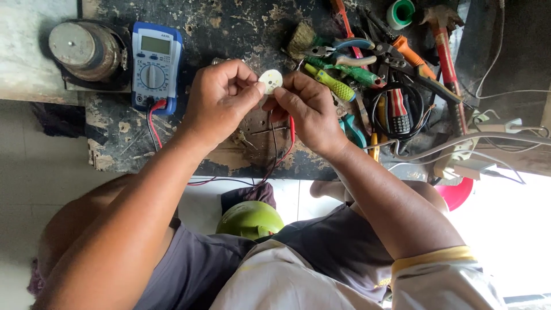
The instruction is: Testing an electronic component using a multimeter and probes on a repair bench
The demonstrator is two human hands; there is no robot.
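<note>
Pale shirt (298, 281) and forearms in foreground, shoulders cut off by lower edge. Left hand (221, 103) and right hand (310, 109) both pinching small white disc (270, 80) above worn workbench (229, 23); disc partly covered by fingertips. Blue multimeter (155, 63) at left, red lead disappearing behind wrists. Tangled hand tools (373, 63) at right, hard to separate

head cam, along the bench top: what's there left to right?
Round metal part → blue multimeter → left hand → small white disc pinched by both hands → right hand → green-and-yellow screwdriver → orange-handled tool → red-handled hammer.
</note>
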